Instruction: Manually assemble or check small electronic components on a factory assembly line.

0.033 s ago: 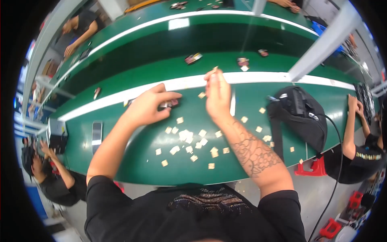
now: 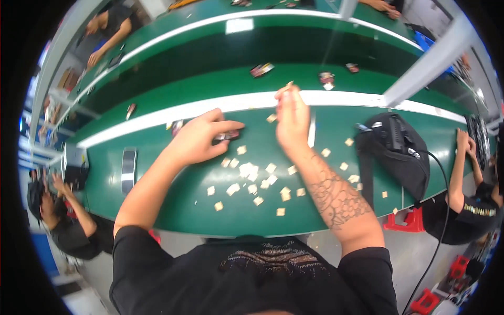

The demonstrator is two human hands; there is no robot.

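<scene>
Green bench [image 2: 241, 223] — left fingers [image 2: 229, 126] partly hide a dark item [image 2: 231, 135].

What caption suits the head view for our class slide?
Left hand at a dark item, right hand holding a pale piece; squares dot the green table.

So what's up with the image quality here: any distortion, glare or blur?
Head view: fisheye bends the white strip, and the corners go black; head view: a bright glare patch sits beyond the dark green surface; head view: the right hand looks slightly soft, cause unclear, and the squares are too small for fine detail.
</scene>
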